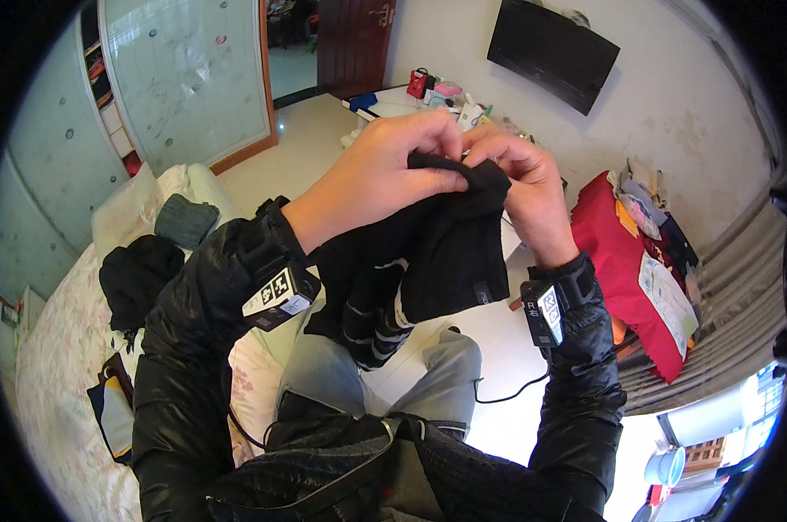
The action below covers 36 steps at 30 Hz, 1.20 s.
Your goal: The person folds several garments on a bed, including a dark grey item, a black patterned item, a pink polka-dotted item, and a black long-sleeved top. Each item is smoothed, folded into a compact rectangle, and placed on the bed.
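Up in front of my chest I hold a black knitted piece that looks like a scarf. Thin white stripes cross its lower folds, and a small tag sits at one corner. My left hand pinches its top edge between thumb and fingers. Close beside it, my right hand grips the same edge, fingertips nearly touching those of the left. The cloth hangs down in loose folds over my knees. Some fingertips are hidden behind the fabric.
At left, a flowered bed bears a black garment, a folded grey cloth and pillows. A red-draped stand piled with clothes is at right. Ahead are a cluttered white table and a wall-mounted television.
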{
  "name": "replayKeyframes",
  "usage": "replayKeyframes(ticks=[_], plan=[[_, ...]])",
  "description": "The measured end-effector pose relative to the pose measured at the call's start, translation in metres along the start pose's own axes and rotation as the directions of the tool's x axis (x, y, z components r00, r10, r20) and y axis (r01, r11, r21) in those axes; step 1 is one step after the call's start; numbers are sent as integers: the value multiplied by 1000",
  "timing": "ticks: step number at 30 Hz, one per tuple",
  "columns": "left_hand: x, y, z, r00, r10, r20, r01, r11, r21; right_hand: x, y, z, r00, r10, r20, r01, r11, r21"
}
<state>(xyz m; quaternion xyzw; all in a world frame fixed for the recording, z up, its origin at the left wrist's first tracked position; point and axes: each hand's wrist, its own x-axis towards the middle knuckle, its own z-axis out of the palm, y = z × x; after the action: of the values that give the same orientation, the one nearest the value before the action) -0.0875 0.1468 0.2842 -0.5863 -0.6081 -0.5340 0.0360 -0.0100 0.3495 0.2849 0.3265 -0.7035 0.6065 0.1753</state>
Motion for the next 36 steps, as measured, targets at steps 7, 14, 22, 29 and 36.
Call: replayKeyframes(ticks=[7,14,22,29,36], plan=[[9,-9,9,995,100,12,-100,994,49,2,5,-1,996,12,-90,-12,1000,-2],[19,-43,23,994,82,-76,-58,960,275,-2,-15,-13,902,347,-257,-392,907,-151],[27,-77,34,976,35,-217,-27,999,41,3,20,-42,941,261,-215,-322,884,-339],[-57,-112,79,955,-210,-208,202,978,-59,2,29,-68,915,348,-203,-318,934,166],[-155,-149,135,908,-412,80,419,897,-139,-12,55,-91,910,392,-132,-364,911,193]])
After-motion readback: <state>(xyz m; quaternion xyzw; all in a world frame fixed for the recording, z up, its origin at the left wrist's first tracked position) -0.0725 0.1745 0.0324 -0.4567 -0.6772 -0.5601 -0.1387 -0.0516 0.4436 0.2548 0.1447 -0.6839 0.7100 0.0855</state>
